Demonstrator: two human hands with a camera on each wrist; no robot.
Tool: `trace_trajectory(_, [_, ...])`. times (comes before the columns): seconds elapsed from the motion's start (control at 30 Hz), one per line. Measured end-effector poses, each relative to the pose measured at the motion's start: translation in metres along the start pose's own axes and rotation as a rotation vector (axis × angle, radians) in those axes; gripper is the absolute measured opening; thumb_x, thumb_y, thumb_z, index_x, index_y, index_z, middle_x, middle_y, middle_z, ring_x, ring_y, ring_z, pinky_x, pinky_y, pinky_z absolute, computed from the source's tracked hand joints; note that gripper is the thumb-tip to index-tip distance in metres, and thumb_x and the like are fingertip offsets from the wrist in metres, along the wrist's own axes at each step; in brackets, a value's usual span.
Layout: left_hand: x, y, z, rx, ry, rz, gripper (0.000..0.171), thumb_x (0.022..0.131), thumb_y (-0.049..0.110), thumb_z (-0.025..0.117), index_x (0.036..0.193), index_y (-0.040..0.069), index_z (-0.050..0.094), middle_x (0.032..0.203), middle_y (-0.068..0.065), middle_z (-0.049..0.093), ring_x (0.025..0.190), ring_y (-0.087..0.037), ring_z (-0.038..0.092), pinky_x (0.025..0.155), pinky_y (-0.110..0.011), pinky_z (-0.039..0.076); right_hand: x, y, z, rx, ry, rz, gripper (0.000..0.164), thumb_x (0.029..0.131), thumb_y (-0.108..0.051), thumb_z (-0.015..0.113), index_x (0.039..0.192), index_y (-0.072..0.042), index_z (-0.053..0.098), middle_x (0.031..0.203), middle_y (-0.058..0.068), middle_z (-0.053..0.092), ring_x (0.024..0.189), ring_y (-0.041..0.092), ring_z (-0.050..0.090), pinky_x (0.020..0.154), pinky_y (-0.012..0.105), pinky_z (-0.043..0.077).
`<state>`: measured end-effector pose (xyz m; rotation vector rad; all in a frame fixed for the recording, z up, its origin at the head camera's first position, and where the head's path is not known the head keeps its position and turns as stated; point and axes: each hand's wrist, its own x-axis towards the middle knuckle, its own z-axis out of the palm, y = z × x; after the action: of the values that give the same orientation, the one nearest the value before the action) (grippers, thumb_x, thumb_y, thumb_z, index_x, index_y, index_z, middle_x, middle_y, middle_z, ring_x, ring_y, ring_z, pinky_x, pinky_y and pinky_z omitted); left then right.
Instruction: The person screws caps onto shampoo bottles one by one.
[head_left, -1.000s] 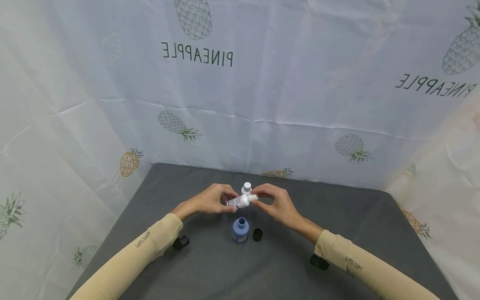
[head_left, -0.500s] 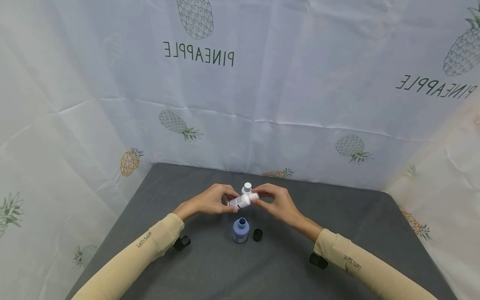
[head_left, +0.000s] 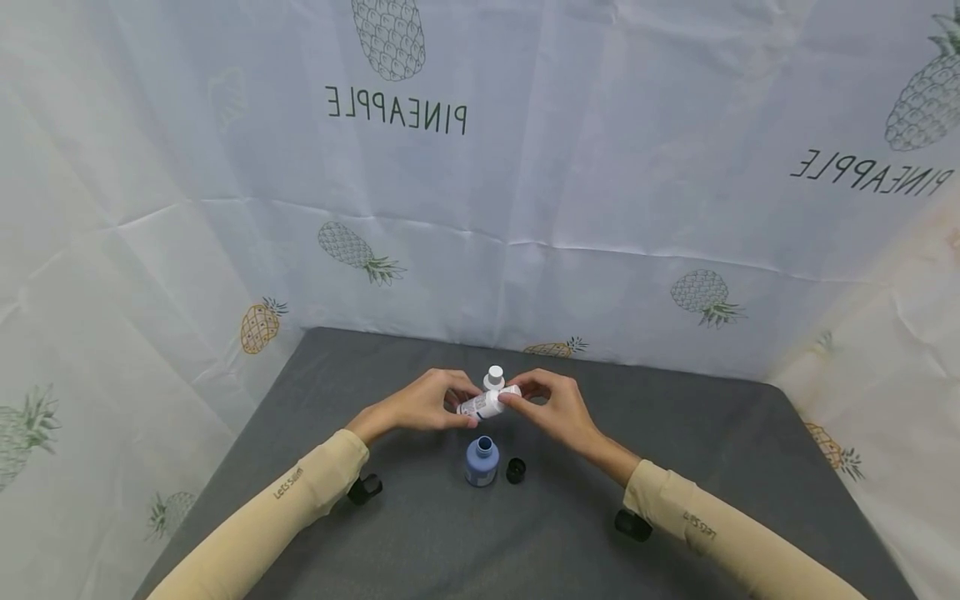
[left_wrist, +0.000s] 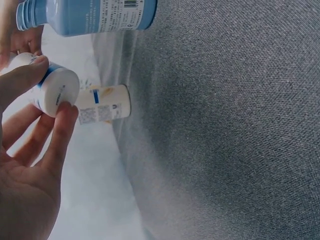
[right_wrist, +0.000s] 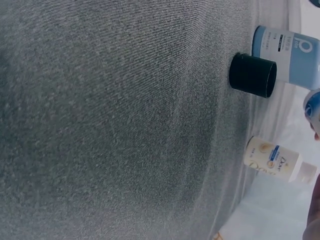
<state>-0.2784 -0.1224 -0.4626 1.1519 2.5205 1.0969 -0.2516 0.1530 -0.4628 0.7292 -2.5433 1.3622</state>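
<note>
My left hand (head_left: 427,402) grips a small white bottle (head_left: 480,407) by its lower body, tilted with its top toward the right. The thumb and fingers of my right hand (head_left: 558,408) pinch its white cap (head_left: 515,390). In the left wrist view the round base of that bottle (left_wrist: 61,92) faces the camera. Just behind it stands a second white bottle (head_left: 494,377), capped and upright, with a Dove label in the right wrist view. Nearer to me a blue bottle (head_left: 481,468) stands uncapped, its neck showing open. Beside it lies a black cap (head_left: 516,471).
A dark grey cloth covers the table (head_left: 570,533). White curtains (head_left: 585,192) printed with pineapples hang along the back and both sides. Black wrist mounts (head_left: 364,489) sit under the beige sleeves (head_left: 277,508).
Both hands stay almost in place with the tilted bottle. My right thumb has shifted slightly over the cap, covering more of it. The blue bottle and black cap have not moved.
</note>
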Motion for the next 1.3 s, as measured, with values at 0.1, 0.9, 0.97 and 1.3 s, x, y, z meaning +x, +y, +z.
trace_trajectory(0.1, [0.000, 0.002, 0.000, -0.002, 0.000, 0.000, 0.039, 0.095, 0.020, 0.086, 0.129, 0.004, 0.078, 0.117, -0.009, 0.075, 0.099, -0.013, 0.073, 0.089, -0.024, 0.066, 0.000, 0.001, 0.002, -0.016, 0.030, 0.012, 0.016, 0.093, -0.025, 0.088, 0.104, -0.015, 0.081, 0.098, 0.002, 0.082, 0.086, 0.011, 0.076, 0.079, 0.034, 0.066])
trace_trajectory(0.9, [-0.003, 0.005, 0.000, -0.035, -0.001, -0.017, 0.040, 0.096, 0.021, 0.085, 0.132, 0.003, 0.076, 0.118, -0.010, 0.074, 0.101, -0.017, 0.074, 0.092, -0.027, 0.066, -0.001, -0.004, 0.000, -0.004, -0.009, 0.019, 0.032, 0.095, -0.027, 0.086, 0.119, -0.007, 0.080, 0.113, 0.006, 0.081, 0.099, 0.020, 0.080, 0.089, 0.043, 0.068])
trace_trajectory(0.97, [-0.004, 0.005, -0.001, -0.043, 0.003, -0.022, 0.040, 0.096, 0.021, 0.085, 0.131, 0.003, 0.077, 0.118, -0.009, 0.074, 0.101, -0.016, 0.074, 0.092, -0.027, 0.066, -0.001, -0.003, -0.003, 0.022, -0.047, -0.013, 0.036, 0.098, -0.025, 0.083, 0.127, -0.005, 0.076, 0.122, 0.008, 0.079, 0.109, 0.025, 0.078, 0.097, 0.043, 0.066])
trace_trajectory(1.3, [-0.005, 0.003, -0.002, -0.047, 0.026, -0.013, 0.039, 0.095, 0.021, 0.086, 0.130, 0.004, 0.077, 0.117, -0.009, 0.076, 0.101, -0.018, 0.075, 0.091, -0.027, 0.066, -0.002, 0.005, -0.012, 0.239, -0.217, -0.133, 0.049, 0.096, 0.015, 0.064, 0.142, -0.001, 0.066, 0.143, 0.020, 0.067, 0.137, 0.013, 0.065, 0.115, 0.023, 0.054])
